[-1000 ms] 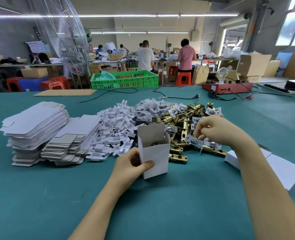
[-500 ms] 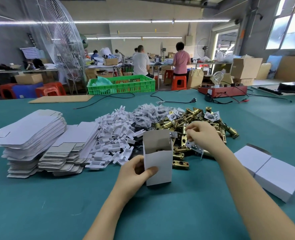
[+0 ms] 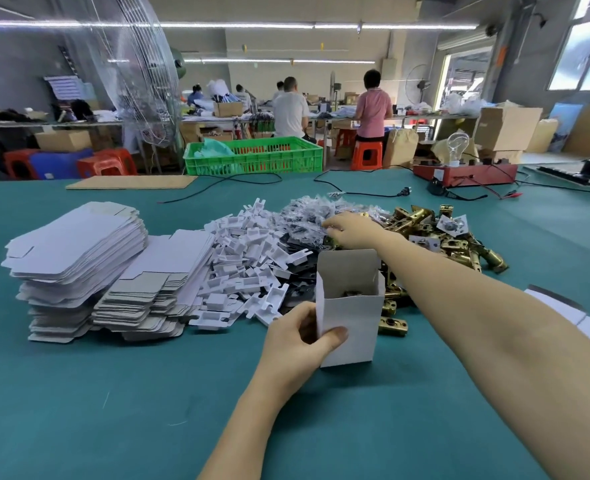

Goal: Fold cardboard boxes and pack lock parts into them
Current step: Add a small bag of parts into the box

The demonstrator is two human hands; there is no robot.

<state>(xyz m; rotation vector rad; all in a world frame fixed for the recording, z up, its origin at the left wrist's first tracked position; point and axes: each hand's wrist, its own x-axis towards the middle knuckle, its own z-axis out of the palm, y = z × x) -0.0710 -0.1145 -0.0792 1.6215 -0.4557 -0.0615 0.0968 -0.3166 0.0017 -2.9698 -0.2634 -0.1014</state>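
My left hand (image 3: 300, 336) grips a small white cardboard box (image 3: 350, 317) that stands upright on the green table (image 3: 113, 410), its top flap open and a metal part visible inside. My right hand (image 3: 350, 230) reaches over the box to the heap of small clear plastic bags (image 3: 312, 216), fingers pinching down among them; whether they hold a bag is unclear. Brass lock latches (image 3: 459, 244) lie piled to the right of the box. White plastic inserts (image 3: 248, 258) are heaped to its left.
Stacks of flat white box blanks (image 3: 79, 251) stand at the left. Folded white boxes (image 3: 563, 313) lie at the right edge, behind my forearm. Farther back are a green crate (image 3: 255, 155), cables, a red device with a bulb (image 3: 463, 171), and people at other tables.
My right hand left the brass latches and moved back and left to the pile of plastic bags. My left hand kept hold of the box.
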